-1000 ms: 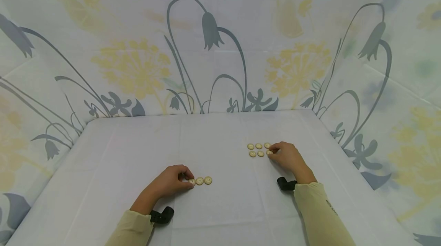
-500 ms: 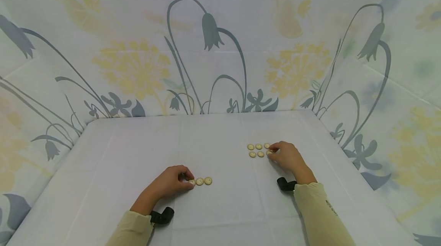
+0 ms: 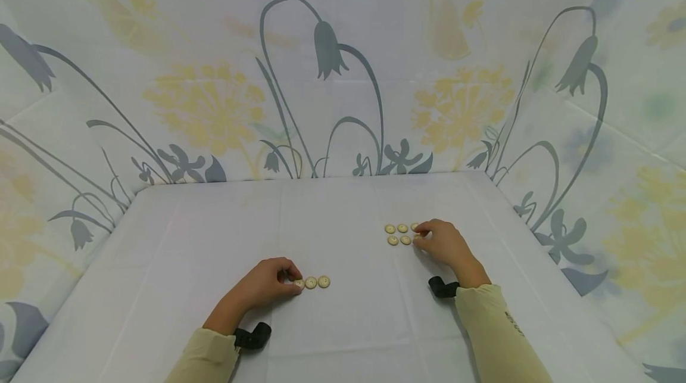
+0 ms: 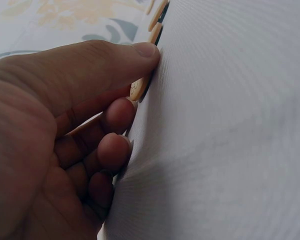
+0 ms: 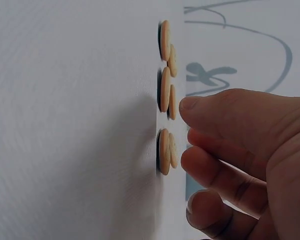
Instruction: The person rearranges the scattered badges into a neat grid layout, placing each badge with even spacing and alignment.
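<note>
1. We see the left hand (image 3: 267, 282) in narrow grip: its thumb and finger pinch the end disc (image 3: 298, 283) of a row.
2. The other two discs (image 3: 324, 282) of this row lie toward 3 o'clock, on the table (image 3: 343, 335).
3. The right hand (image 3: 443, 244), we see, holds nothing; between thumb and fingers is a small gap.
4. At 9 o'clock from it, just beside, six discs (image 3: 405, 240) lie in two rows.

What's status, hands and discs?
Left hand pinching end disc of a row of three. Right hand beside six more discs, apparently holding nothing. No obstruction seen.
</note>
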